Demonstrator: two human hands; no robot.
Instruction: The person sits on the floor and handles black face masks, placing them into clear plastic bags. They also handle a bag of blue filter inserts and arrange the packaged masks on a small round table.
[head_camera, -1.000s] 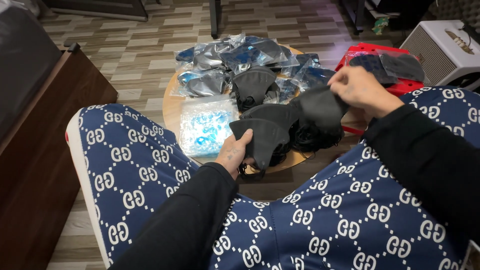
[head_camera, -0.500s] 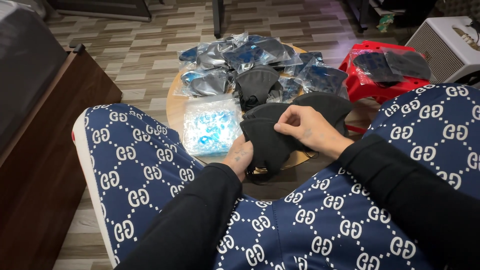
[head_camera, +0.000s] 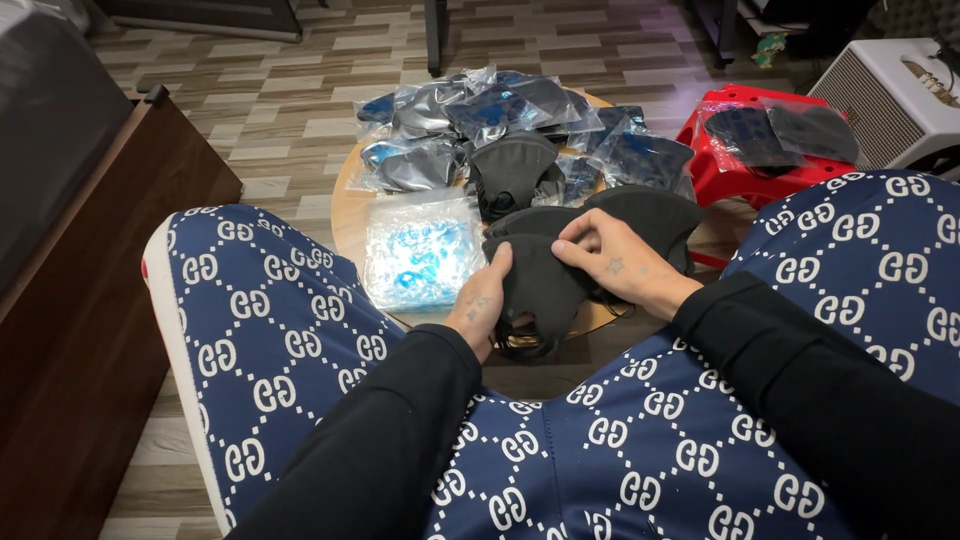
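Both of your hands are closed on one black face mask (head_camera: 540, 285): your left hand (head_camera: 480, 308) pinches its near edge between thumb and fingers, and your right hand (head_camera: 615, 262) presses its fingertips onto the top fold from the other side. The mask sits just above your lap at the near rim of the small round wooden table (head_camera: 345, 215), partly folded, with an ear loop hanging beneath it. Judged step: flattening or folding a single mask taken from the loose pile. The next move would seem to call for a steady two-handed pinch so the fold does not spring apart. Just behind the grip, more loose black masks (head_camera: 640, 215) lie overlapping, touching the held one. To the left of the grip lies a stack of clear flat bags with blue print (head_camera: 420, 250), rectangular, face up. Farther back, a heap of clear bags holding dark masks (head_camera: 490, 110) covers the far half of the table, glossy and crinkled. To the right, well apart from the table's far heap, a red plastic stool (head_camera: 745, 170) carries two more bagged dark masks (head_camera: 780, 135). Beyond it stands a white slatted box (head_camera: 885, 100); its kind cannot be told.
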